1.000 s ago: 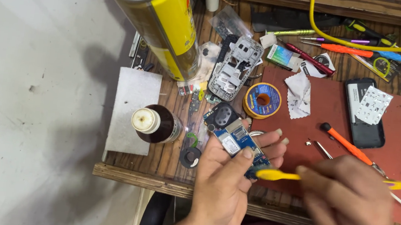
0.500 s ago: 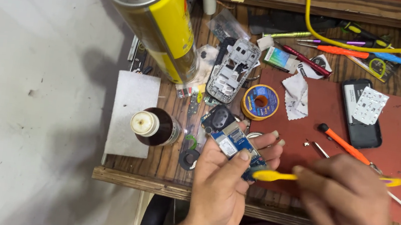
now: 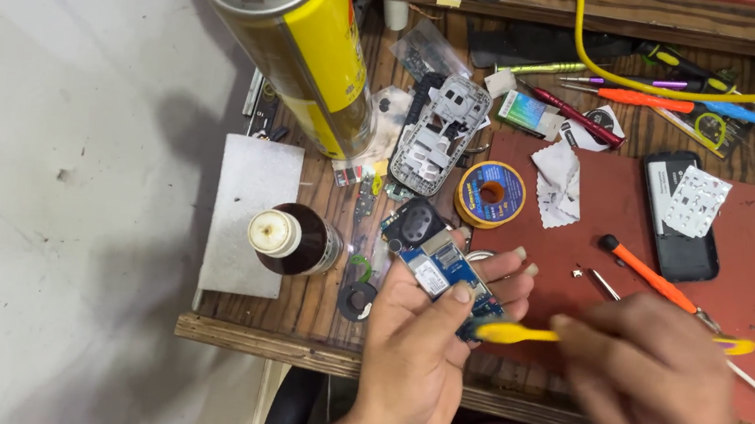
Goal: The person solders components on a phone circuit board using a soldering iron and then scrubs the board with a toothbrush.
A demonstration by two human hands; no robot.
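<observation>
Wooden slats make up the cluttered worktop [image 3: 309, 313], and a dark red rubber mat [image 3: 600, 256] covers its middle part. Above the near edge, the left hand [image 3: 424, 341] holds a small blue circuit board with a black round speaker part at its far end [image 3: 438, 262]. The thumb presses on the top face and the fingers support it from below, so this hand is closed around the board. The right hand [image 3: 661, 386] is blurred, but it seems to be closed on a yellow plastic brush [image 3: 525, 333], whose head touches the near end of the board.

The board looks light, thin and stiff, and I judge it fragile: the small parts on its face can break or bend. It is better to take hold of it by the bare edges, not by the components.

Near the hands stand a brown glass bottle with a pale cap [image 3: 289, 238] and a tall yellow spray can [image 3: 293, 37]. A yellow spool of solder wire [image 3: 491, 194] and an orange-handled screwdriver [image 3: 650, 276] lie on the mat.
</observation>
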